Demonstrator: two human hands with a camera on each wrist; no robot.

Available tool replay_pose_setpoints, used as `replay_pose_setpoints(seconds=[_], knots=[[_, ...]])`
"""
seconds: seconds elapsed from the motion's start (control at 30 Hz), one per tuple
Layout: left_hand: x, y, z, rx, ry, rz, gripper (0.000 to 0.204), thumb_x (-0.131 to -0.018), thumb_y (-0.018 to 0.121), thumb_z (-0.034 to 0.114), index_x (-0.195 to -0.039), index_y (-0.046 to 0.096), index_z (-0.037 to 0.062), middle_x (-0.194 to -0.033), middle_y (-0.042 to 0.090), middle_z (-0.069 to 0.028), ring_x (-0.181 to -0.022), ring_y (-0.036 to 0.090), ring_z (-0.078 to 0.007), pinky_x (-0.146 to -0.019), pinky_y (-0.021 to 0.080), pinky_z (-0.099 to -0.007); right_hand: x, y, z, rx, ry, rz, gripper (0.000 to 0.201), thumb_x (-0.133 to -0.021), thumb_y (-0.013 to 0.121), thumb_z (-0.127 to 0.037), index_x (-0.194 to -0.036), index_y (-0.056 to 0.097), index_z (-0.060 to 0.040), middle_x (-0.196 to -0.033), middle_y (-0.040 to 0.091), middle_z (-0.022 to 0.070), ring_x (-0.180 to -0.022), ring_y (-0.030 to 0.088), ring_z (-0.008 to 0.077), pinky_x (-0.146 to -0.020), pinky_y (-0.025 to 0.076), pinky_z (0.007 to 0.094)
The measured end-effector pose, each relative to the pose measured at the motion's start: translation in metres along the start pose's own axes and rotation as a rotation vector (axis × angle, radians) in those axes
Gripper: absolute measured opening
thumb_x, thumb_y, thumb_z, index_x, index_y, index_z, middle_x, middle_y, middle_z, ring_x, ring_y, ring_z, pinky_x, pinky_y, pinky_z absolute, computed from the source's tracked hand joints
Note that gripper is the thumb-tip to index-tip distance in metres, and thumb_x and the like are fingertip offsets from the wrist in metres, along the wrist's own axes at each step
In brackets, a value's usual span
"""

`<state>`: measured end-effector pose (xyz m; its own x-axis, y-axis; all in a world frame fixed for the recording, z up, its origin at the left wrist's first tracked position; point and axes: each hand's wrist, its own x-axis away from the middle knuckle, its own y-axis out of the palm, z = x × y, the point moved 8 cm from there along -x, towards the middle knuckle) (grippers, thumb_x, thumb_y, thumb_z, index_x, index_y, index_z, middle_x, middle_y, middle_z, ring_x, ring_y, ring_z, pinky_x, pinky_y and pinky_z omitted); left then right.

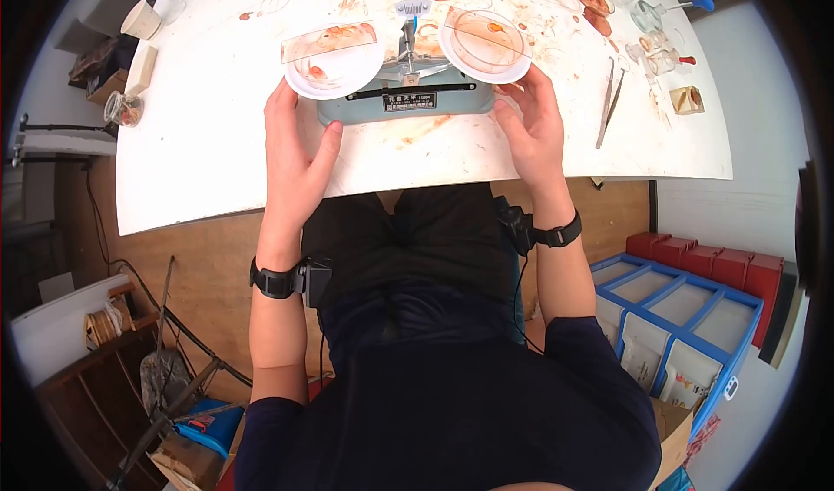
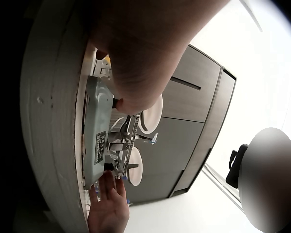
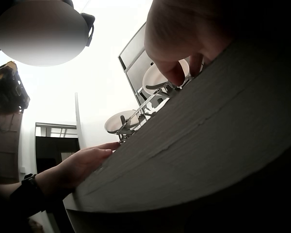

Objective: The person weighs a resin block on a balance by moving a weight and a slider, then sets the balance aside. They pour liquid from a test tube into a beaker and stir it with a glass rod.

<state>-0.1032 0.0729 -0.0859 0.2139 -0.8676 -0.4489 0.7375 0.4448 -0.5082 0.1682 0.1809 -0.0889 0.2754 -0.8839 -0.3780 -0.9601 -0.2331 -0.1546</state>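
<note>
A pale blue-green pan balance (image 1: 408, 100) stands near the table's front edge, its label facing the person. Both white pans, left (image 1: 334, 65) and right (image 1: 486, 46), bear a clear plate with reddish-brown smears. The left hand (image 1: 295, 157) is at the balance's left end, thumb by the front corner, fingertips hidden beneath the pan. At the opposite end is the right hand (image 1: 534, 126), fingers extended near the base. In the left wrist view, the right hand (image 2: 109, 208) has its fingertips at the base (image 2: 98, 131); exact contact is unclear.
Tweezers (image 1: 610, 105) lie to the right, near a small clear square dish (image 1: 686, 100) and glassware (image 1: 660, 61). At the left are a glass jar (image 1: 123, 109), a white block (image 1: 141, 67) and a cup (image 1: 142, 20). Reddish-brown stains mark the white table (image 1: 200, 161).
</note>
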Motion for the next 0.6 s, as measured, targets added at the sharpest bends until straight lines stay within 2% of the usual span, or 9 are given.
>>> replay_pose_setpoints(seconds=[0.6], knots=[[-0.0003, -0.0003, 0.0013, -0.006, -0.005, 0.001, 0.067, -0.088, 0.066, 0.009, -0.147, 0.038, -0.0041, -0.149, 0.042, -0.0229, -0.138, 0.04, -0.0361, -0.116, 0.032, -0.0451, -0.0002, -0.0002, -0.0002, -0.002, -0.014, -0.009, 0.056, -0.091, 0.061, -0.001, -0.144, 0.044, 0.0029, -0.14, 0.054, 0.0173, -0.127, 0.055, 0.0251, -0.11, 0.045, 0.0413]])
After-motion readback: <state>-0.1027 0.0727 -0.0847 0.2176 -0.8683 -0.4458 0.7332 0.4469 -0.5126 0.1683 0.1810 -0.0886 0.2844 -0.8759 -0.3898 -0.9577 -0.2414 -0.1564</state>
